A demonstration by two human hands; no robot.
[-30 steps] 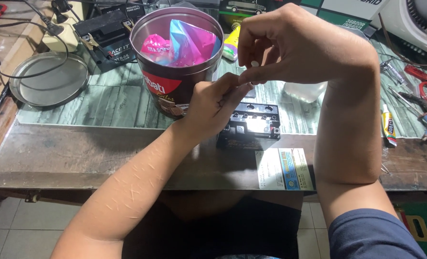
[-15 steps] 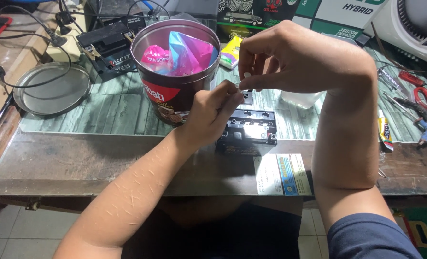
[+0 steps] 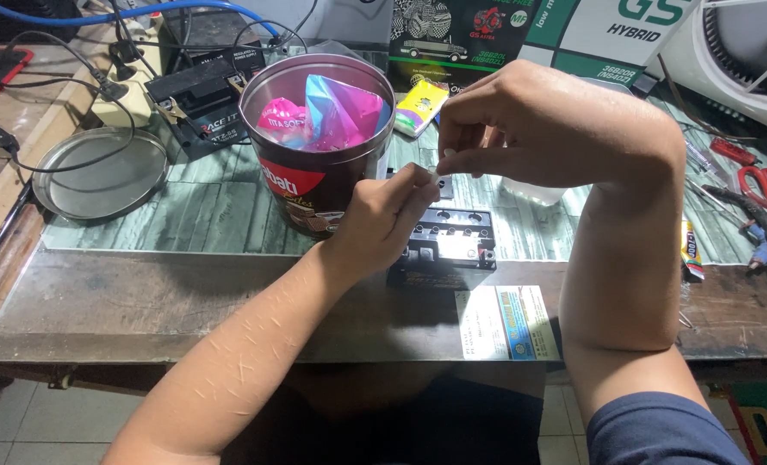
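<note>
My left hand [image 3: 383, 217] and my right hand [image 3: 543, 120] meet fingertip to fingertip over the bench. Between them they pinch a small white piece [image 3: 442, 176], mostly hidden by the fingers. Right below the pinch sits a small black battery [image 3: 452, 245] with a row of round holes in its top. My left hand covers the battery's left end. A dark round tin [image 3: 314, 185] holding pink and blue packets stands just left of my left hand.
A round metal lid [image 3: 99, 176] lies at the left. A second black battery [image 3: 198, 95] with cables stands behind it. A printed card [image 3: 508, 323] lies at the front edge. Red scissors [image 3: 766, 185], a small tube [image 3: 690, 250] and a fan [image 3: 745, 43] are at the right.
Both hands stay joined on the small white piece. The view has shifted a little, and the pinch now sits slightly lower and closer over the battery.
</note>
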